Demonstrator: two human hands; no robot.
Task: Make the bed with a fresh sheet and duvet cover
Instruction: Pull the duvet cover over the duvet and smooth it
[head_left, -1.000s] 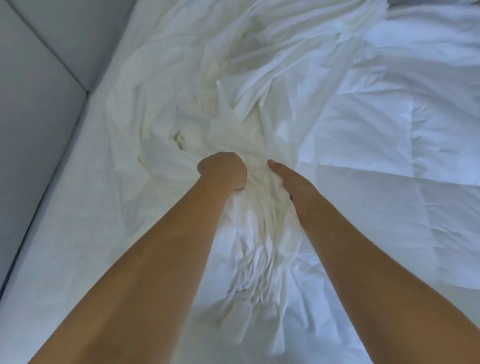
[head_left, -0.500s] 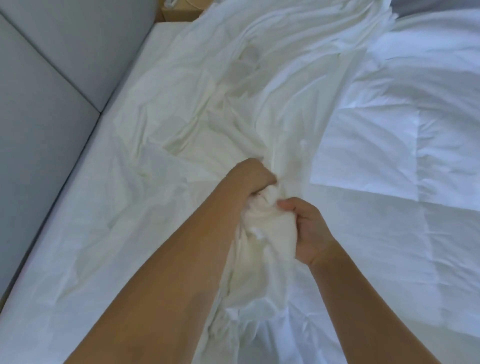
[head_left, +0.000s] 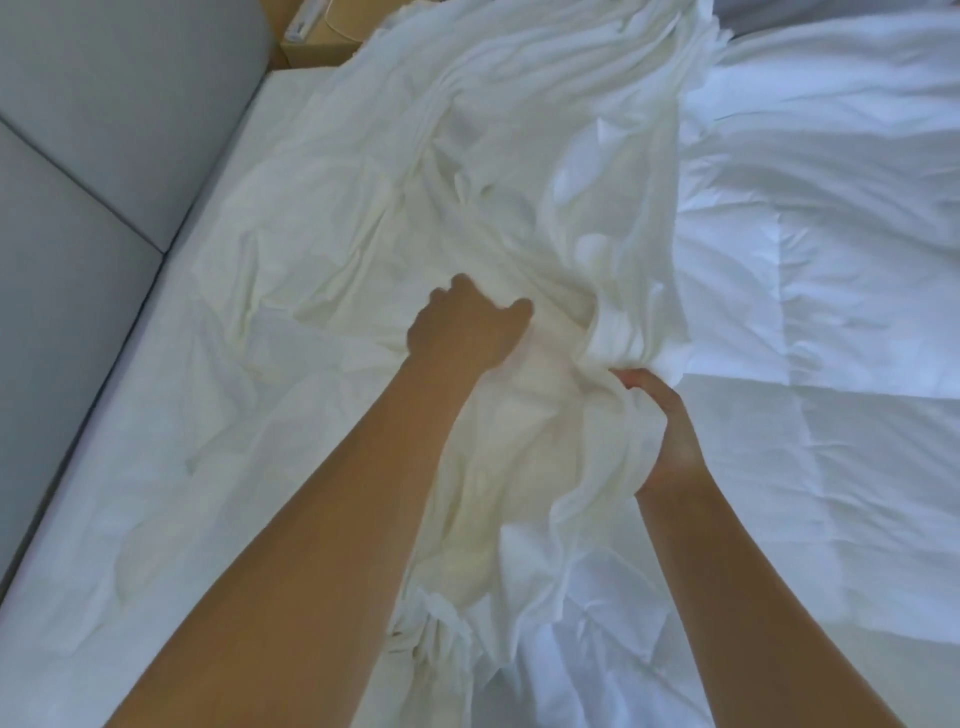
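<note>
A crumpled off-white duvet cover (head_left: 467, 171) lies bunched across the middle of the bed. My right hand (head_left: 670, 431) grips a gathered fold of it, fingers curled into the cloth. My left hand (head_left: 462, 327) hovers over or touches the cover just left of that fold, fingers spread and blurred, holding nothing that I can see. A white quilted duvet (head_left: 841, 260) covers the right half of the bed. A white sheet (head_left: 104, 519) covers the mattress on the left.
A grey padded headboard (head_left: 78, 182) runs along the left edge of the bed. A brown cardboard box (head_left: 317, 47) shows beyond the far end of the mattress, at the top.
My left hand has let go of the bunched cover and moved forward with fingers spread. My right hand keeps its grip and has pulled the cloth to the right.
</note>
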